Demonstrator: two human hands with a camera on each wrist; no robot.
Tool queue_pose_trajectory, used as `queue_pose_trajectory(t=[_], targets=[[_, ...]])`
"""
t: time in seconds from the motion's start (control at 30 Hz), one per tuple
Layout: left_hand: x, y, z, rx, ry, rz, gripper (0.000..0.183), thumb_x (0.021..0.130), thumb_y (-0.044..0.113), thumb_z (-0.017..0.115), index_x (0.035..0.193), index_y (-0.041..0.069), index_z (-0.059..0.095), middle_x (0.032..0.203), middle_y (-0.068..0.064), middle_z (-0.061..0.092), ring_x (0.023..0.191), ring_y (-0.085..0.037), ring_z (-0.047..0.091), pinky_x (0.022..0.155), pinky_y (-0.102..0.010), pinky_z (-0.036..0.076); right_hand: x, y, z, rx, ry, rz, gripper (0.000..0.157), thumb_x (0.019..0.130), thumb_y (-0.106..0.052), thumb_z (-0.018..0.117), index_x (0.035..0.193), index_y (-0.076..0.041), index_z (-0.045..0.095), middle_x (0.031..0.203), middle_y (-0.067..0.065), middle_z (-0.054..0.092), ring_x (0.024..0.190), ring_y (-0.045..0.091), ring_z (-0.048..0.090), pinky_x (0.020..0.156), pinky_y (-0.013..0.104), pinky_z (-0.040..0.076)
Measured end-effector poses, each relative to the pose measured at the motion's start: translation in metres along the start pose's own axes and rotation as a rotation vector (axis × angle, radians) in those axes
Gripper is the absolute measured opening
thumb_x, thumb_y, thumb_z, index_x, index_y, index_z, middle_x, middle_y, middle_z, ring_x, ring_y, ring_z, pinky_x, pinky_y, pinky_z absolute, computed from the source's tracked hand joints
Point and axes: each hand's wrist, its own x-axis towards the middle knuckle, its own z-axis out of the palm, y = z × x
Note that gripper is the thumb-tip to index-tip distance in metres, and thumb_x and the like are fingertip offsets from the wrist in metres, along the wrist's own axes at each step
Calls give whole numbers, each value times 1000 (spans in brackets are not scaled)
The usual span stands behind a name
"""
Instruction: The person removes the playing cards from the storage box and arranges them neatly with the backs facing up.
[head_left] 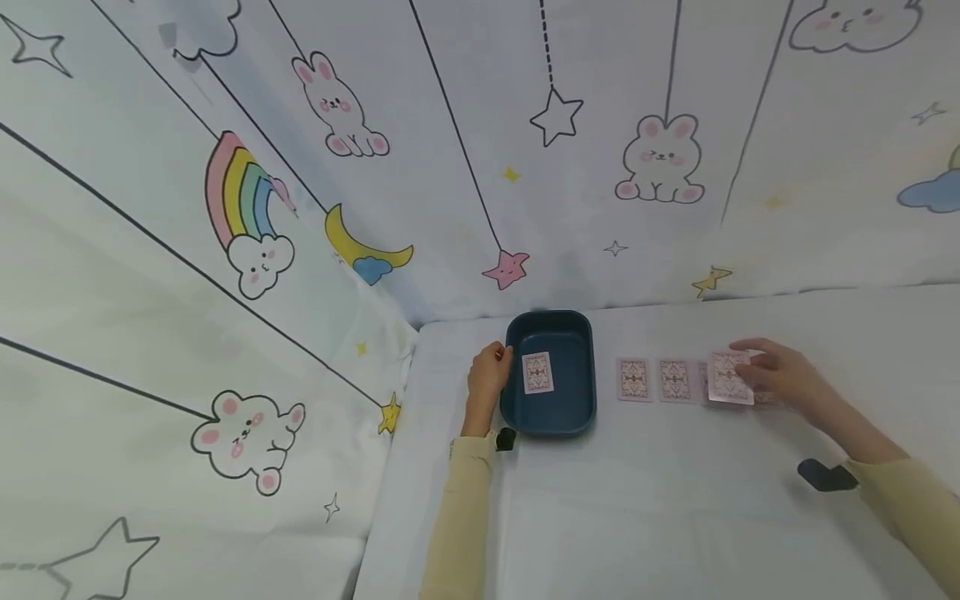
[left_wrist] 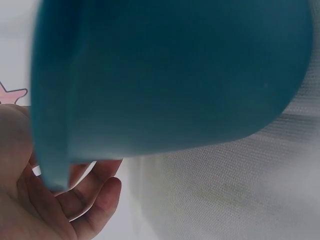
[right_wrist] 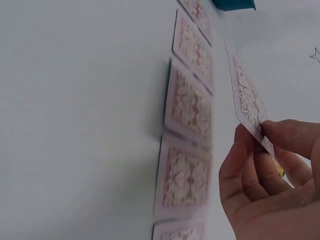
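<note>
At the left side of a dark blue plastic tray (head_left: pixel 557 417), my left hand (head_left: pixel 489 372) holds the rim. Curled fingers (left_wrist: pixel 102 205) show beneath the tray's edge in the left wrist view. One playing card (head_left: pixel 537 372) lies back up inside the tray. My right hand (head_left: pixel 780 377) pinches another playing card (right_wrist: pixel 248 97) between thumb and fingers, raised above the table. Below it runs a row of cards with red patterned backs, including one card (head_left: pixel 633 380) nearest the tray and a card (right_wrist: pixel 187 179) in the right wrist view. The lifted card hides part of the row in the head view.
A white cloth covers the table (head_left: pixel 615 508). Behind it and to the left hangs a printed curtain (head_left: pixel 465 108) with rabbits, stars and a rainbow. Dark wrist devices sit at both sleeves, one device (head_left: pixel 827 475) by the right forearm.
</note>
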Motion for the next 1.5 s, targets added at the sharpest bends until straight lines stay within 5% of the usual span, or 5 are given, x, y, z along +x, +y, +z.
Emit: queue_pose_trajectory(t=[0.27, 0.57, 0.9, 1.07, 1.5], targets=[[1, -4, -3, 1, 4, -3, 28, 103, 33, 54, 88, 10, 62, 75, -5, 61, 60, -17, 51, 52, -28, 35, -9, 23, -18, -6, 6, 17, 65, 103, -38, 55, 150, 0, 33, 141, 44, 38, 123, 57, 46, 72, 27, 54], [2, -10, 1, 0, 4, -17, 29, 104, 34, 53, 87, 11, 61, 76, -6, 62, 60, -16, 52, 53, -28, 35, -23, 46, -33, 28, 47, -29, 58, 103, -32, 57, 146, 1, 36, 137, 46, 42, 89, -24, 43, 69, 24, 55], [1, -12, 6, -12, 16, -8, 29, 104, 34, 53, 87, 12, 61, 75, -5, 61, 60, -16, 51, 52, -28, 35, -26, 69, -52, -65, 23, 29, 65, 104, -41, 53, 148, 4, 34, 141, 41, 40, 93, -6, 58, 71, 31, 58], [1, -12, 6, -11, 16, -7, 30, 104, 35, 53, 88, 11, 61, 74, -5, 59, 60, -16, 50, 52, -28, 35, -27, 83, -67, -88, -5, 56, 68, 104, -40, 53, 147, 8, 30, 143, 45, 31, 118, 62, 44, 77, 47, 58], [1, -9, 7, -11, 12, -14, 29, 104, 34, 53, 90, 11, 63, 75, -5, 59, 60, -16, 50, 52, -28, 35, -32, 109, -97, -89, -58, 187, 75, 105, -45, 46, 146, 12, 19, 146, 49, 12, 126, 71, 19, 92, 76, 35]])
